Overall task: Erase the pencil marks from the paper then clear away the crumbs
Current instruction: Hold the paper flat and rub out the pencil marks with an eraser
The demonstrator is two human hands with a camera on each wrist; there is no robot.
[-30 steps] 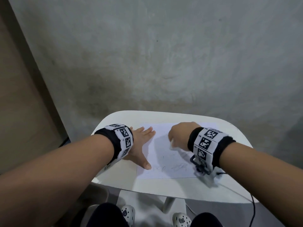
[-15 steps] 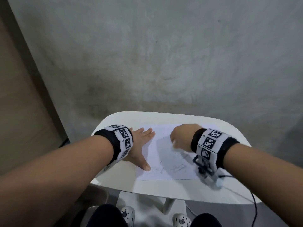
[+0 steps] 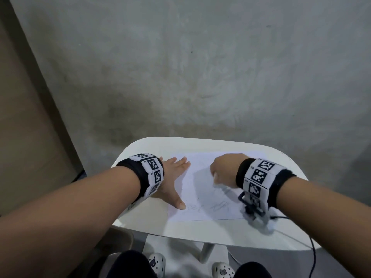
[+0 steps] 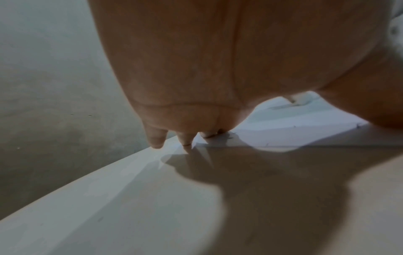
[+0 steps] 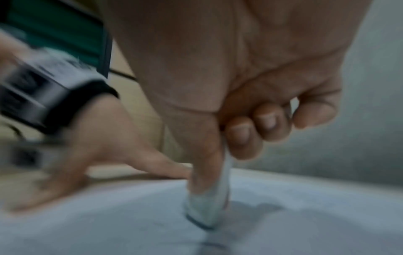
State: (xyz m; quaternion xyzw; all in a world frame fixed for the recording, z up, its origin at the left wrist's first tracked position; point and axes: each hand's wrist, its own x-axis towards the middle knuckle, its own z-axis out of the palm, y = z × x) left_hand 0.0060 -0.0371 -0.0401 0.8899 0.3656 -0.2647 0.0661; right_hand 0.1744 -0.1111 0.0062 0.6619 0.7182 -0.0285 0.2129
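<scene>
Left hand point(image 3: 172, 177): flat on the left margin of the paper point(image 3: 200, 205), fingers straight and spread, thumb toward the near edge; holds nothing, pins the sheet to the white table point(image 3: 180, 233). Advice for the step: keep this palm weighted, since rubbing strokes would likely drag or crease a loose sheet.

Paper: white sheet, lying flat on the table top, long axis running left to right across the person, near edge roughly parallel to the near table edge.

Pencil marks point(image 3: 212, 208): faint grey scribbles in the near part of the sheet, between the two hands, not yet removed. Crumbs: too small to tell.

Eraser point(image 5: 207, 205): white block with a darkened working end, held near upright with a slight tilt, long axis from palm down to sheet, lower end touching the paper.

Right hand point(image 3: 224, 171): fingers curled round the eraser, thumb pressed along one side, fingers on the other. Advice: short, light strokes along the marks, working toward the near scribbles; heavy pressure risks tearing or smearing. View is motion-blurred.
</scene>
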